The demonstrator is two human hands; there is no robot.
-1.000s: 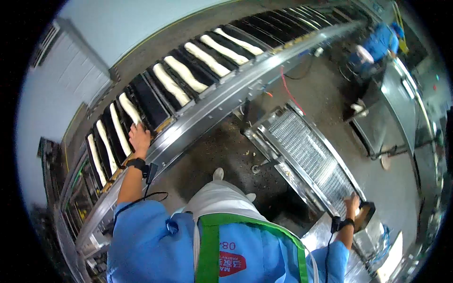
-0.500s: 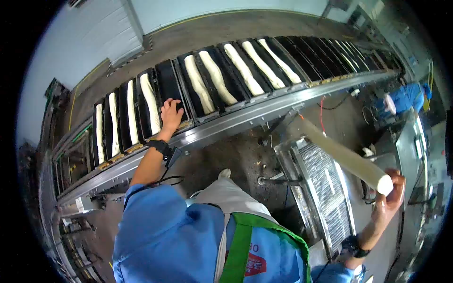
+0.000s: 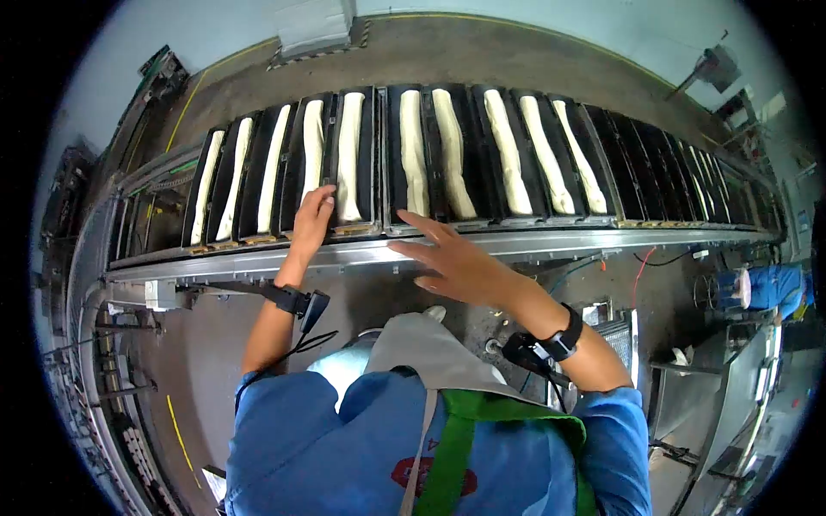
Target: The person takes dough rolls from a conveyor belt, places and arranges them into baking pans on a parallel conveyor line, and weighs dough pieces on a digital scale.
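Long pale dough strips lie lengthwise in the channels of two black baking pans; one is the left pan (image 3: 366,163), the other the right pan (image 3: 475,163). My left hand (image 3: 311,222) is open at the near edge of the left pan, its fingers stretched out beside the lower end of a dough strip (image 3: 349,155) in that pan's rightmost channel. Just in front of the right pan is my right hand (image 3: 456,262), open and holding nothing. Its fingers are spread toward the left, over the metal rail, below another dough strip (image 3: 413,146).
A metal conveyor rail (image 3: 551,245) runs across in front of me under the pans. Farther right, another black pan (image 3: 641,159) holds thin pale strips at its far end. A perforated metal stand (image 3: 613,340) and a co-worker in blue (image 3: 770,288) are at right.
The dough strip that my right hand held now lies in the left pan's rightmost channel. My right hand has let go and moved left to the pans. The view has turned right.
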